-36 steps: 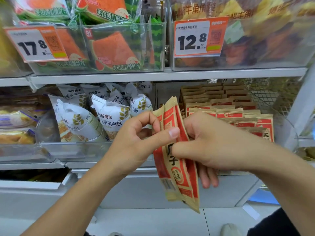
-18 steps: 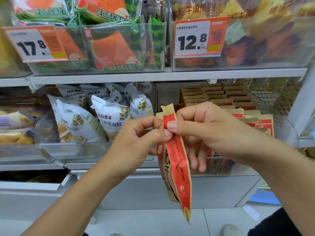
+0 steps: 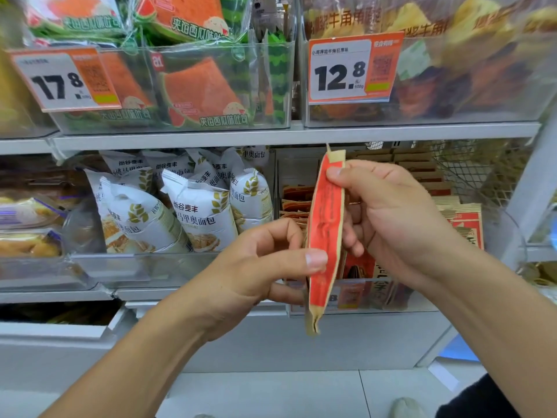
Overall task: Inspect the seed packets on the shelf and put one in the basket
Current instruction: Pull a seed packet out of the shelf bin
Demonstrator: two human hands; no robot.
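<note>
Seed packet (image 3: 325, 233) upright, edge-on, pinched between left hand (image 3: 259, 267) low, right hand (image 3: 391, 218) high.

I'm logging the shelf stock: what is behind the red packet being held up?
Behind the red packet sits a clear bin of matching packets stacked in rows. The packet and right hand cover the bin's middle, so its count is hidden.

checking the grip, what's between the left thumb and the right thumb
Only the red seed packet, seen edge-on in the head view: the right hand pinches its top, the left hand pinches lower down.
</note>
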